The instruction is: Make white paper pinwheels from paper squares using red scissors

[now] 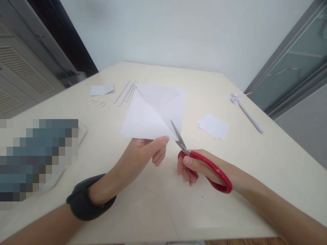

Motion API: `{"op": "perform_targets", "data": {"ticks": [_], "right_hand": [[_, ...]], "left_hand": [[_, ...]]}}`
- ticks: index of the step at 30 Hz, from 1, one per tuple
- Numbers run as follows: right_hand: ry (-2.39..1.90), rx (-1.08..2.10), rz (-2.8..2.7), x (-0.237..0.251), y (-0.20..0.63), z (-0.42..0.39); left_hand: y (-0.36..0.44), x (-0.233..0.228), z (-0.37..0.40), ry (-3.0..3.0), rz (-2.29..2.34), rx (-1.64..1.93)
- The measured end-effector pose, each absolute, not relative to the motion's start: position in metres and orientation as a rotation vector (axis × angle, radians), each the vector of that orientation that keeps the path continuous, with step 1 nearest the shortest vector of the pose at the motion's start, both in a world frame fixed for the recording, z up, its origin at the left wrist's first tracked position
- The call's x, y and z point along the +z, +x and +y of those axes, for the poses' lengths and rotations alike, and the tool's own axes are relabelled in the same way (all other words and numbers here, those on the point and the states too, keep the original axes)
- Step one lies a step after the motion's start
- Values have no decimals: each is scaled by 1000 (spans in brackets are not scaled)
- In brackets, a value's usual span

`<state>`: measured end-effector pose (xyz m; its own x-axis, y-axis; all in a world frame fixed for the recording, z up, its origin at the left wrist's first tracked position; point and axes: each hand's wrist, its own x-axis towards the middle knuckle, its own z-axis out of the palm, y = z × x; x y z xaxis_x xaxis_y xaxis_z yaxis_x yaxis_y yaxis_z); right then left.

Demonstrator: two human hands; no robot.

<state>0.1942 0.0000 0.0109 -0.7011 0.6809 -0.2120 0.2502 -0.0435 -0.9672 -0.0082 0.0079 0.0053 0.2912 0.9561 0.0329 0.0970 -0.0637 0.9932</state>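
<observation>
My left hand [146, 149] pinches the near corner of a white sheet of paper [150, 115] folded along a diagonal, lifting it above the cream table [255, 160]. My right hand [196, 168] grips red-handled scissors [201, 161]; their blades point up and left and touch the paper's near corner, just right of my left fingertips. A black band wraps my left wrist.
Several rolled paper sticks [126, 92] and a small paper piece [100, 89] lie at the far left. A stack of small white squares [214, 126] sits to the right. A paper pinwheel on a stick [244, 107] lies at the far right. A blurred patch covers the left.
</observation>
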Motion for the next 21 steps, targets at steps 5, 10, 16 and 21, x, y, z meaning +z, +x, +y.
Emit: {"op": "perform_targets", "data": {"ticks": [5, 10, 16, 21], "right_hand": [[-1059, 1825, -1917, 7, 193, 2], [-1102, 1827, -1898, 9, 193, 2], [-1113, 1844, -1868, 9, 192, 2], [-1110, 1848, -1840, 9, 192, 2]], "left_hand": [[-7, 6, 8, 1465, 1054, 954], [-7, 7, 8, 1480, 1085, 932], [-8, 7, 8, 1488, 1072, 944], [-7, 6, 8, 1477, 1073, 950]]}}
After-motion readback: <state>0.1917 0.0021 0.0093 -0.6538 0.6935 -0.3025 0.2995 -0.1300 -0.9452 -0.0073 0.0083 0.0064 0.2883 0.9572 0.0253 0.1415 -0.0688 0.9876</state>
